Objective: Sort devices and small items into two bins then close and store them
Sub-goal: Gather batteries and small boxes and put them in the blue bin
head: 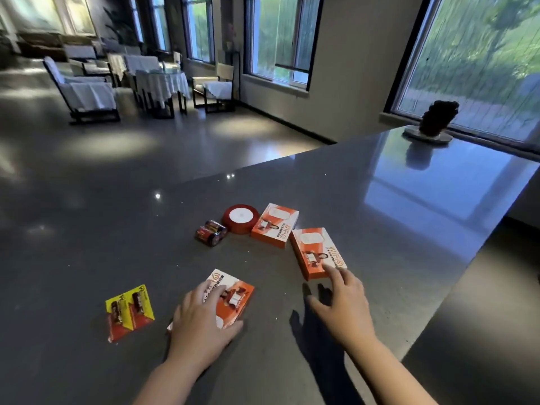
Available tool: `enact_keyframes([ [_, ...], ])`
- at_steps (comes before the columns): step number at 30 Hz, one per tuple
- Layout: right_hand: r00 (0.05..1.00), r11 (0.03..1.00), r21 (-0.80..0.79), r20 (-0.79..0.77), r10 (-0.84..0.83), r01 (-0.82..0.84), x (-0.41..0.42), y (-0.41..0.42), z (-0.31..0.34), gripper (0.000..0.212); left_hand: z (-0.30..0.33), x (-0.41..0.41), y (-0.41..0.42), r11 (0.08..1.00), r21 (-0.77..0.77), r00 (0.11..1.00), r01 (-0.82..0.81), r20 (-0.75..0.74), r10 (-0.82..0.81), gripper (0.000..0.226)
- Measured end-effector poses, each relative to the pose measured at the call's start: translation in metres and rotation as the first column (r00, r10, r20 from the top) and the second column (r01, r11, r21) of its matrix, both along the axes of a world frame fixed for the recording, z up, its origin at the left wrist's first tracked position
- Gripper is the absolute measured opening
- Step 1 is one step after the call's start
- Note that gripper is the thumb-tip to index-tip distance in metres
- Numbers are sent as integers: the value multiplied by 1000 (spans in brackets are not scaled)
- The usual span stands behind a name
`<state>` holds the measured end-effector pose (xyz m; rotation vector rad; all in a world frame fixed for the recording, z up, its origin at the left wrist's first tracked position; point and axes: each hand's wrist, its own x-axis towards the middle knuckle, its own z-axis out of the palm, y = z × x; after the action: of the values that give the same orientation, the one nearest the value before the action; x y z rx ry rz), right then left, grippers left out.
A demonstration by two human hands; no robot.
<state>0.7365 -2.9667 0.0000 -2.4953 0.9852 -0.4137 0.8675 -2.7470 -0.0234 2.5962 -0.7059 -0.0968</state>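
Two hands on orange boxes on the desk (380, 200)

Left hand (201, 320) lies spread, its grip flat atop the near orange box (233, 299); right hand (344, 299), fingers spread, touches the right orange box (317, 252) with a fingertip.

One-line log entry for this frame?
stage: sorting not begun | left hand: resting on near WiFi box | right hand: fingertip on right WiFi box | bins: not visible

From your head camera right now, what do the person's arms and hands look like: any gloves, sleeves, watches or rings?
Both hands, left and right, are bare: no gloves, rings or markings show. Both forearms are uncovered down to the bottom edge of the picture, with no sleeve, watch or wristband in view. Anything worn higher up the arms is out of frame.
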Motion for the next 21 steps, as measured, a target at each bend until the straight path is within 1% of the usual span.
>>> enact_keyframes([
  [3,995,1000,13,-100,3,-2,38,-39,-6,87,-8,1,-8,993,25,993,-119,7,119,89],
  [7,970,998,35,-233,65,-58,71,-78,-19,103,-12,-1,-20,968,38,968,-250,1,250,93],
  [10,959,996,46,-270,89,-80,82,-93,-24,110,-9,-2,-30,941,-3,941,-339,-10,339,91],
  [12,956,996,39,-278,93,-85,83,-99,-23,110,-8,-8,-31,906,-50,907,-421,-34,419,90],
  [14,955,993,36,-273,120,-114,79,-102,-19,108,-7,-19,-25,872,-100,877,-480,-26,480,90],
  [16,948,984,41,-264,181,-176,74,-98,-14,109,-2,-30,-12,844,-143,851,-516,26,525,90],
  [18,927,963,52,-262,267,-263,71,-81,-4,113,7,-41,6,804,-172,807,-569,71,587,89],
  [21,865,901,77,-258,431,-426,74,-30,13,116,28,-61,38,696,-254,697,-672,100,710,89],
])
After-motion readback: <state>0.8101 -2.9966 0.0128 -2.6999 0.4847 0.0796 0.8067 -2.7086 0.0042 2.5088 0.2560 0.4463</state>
